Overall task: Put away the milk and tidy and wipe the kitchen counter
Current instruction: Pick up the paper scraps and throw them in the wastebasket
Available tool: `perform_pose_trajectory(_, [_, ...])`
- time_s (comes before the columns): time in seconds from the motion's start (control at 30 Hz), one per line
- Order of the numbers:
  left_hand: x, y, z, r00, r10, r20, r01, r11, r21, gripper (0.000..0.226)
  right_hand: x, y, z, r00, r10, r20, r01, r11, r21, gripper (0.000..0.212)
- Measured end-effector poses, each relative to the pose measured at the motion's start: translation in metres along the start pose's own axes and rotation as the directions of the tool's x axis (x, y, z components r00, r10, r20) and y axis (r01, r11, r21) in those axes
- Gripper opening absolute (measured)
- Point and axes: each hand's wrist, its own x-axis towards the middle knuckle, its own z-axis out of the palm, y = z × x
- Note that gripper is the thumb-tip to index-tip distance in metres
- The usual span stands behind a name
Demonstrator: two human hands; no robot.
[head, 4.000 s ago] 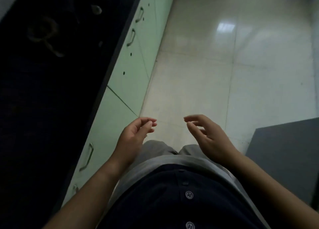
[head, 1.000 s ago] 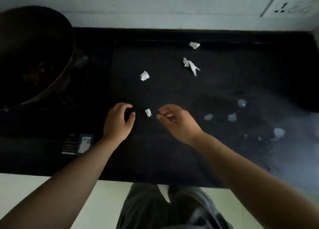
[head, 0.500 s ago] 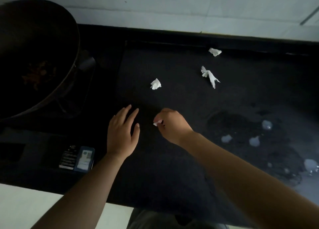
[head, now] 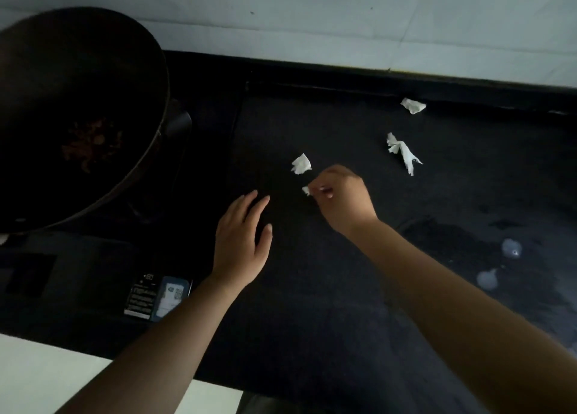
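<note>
The black kitchen counter [head: 312, 304] carries torn white paper scraps. My right hand [head: 343, 199] pinches one small paper scrap [head: 306, 190] between its curled fingers, just above the counter. A second scrap [head: 301, 163] lies right beyond that hand. A longer twisted scrap [head: 402, 152] and another scrap [head: 412, 105] near the back wall lie further right. My left hand [head: 242, 241] rests flat on the counter with fingers straight, holding nothing. Whitish spilled drops [head: 510, 248] sit at the right. No milk container is in view.
A large dark wok [head: 71, 117] with food residue stands on a cooktop at the left. A stickered label [head: 159, 298] sits on the cooktop's front. A pale tiled wall [head: 312, 17] runs behind the counter. Pale cabinet fronts [head: 46, 376] show below the counter edge.
Four seconds ago I faced the floor with both hands free. Since then I turned to the counter, and my right hand picked up the nearest scrap and moved toward the one beyond it.
</note>
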Motion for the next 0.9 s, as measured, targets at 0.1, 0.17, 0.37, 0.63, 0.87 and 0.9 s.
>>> perform_pose_trajectory(0.1, [0.038, -0.001, -0.003, 1.000, 0.010, -0.022, -0.009, 1.000, 0.019, 0.046, 0.027, -0.001, -0.003, 0.997, -0.035, -0.065, 0.033, 0.999, -0.026, 0.009])
perform_pose_trajectory(0.17, [0.060, -0.002, 0.000, 1.000, -0.001, -0.018, 0.002, 0.999, 0.039, 0.047, 0.045, 0.000, 0.000, 0.998, -0.063, -0.029, 0.061, 0.997, -0.057, 0.011])
perform_pose_trajectory(0.37, [0.066, -0.009, 0.013, 1.000, 0.001, 0.004, -0.001, 0.988, 0.155, 0.050, 0.059, 0.004, 0.012, 0.972, -0.168, 0.165, 0.187, 0.976, -0.109, 0.014])
perform_pose_trajectory(0.63, [0.070, 0.000, 0.009, 0.996, 0.076, 0.037, -0.079, 0.992, 0.099, 0.053, 0.046, 0.022, -0.023, 0.988, 0.052, -0.148, -0.036, 0.993, 0.110, 0.015])
perform_pose_trajectory(0.87, [0.122, 0.069, 0.028, 0.960, 0.269, 0.072, -0.271, 0.962, 0.016, 0.050, 0.033, 0.078, -0.092, 0.891, 0.228, -0.393, -0.161, 0.968, 0.195, 0.020])
perform_pose_trajectory(0.9, [0.129, 0.077, 0.034, 0.959, 0.272, 0.078, -0.274, 0.962, 0.016, 0.050, 0.033, 0.084, -0.094, 0.893, 0.229, -0.388, -0.176, 0.970, 0.168, 0.019])
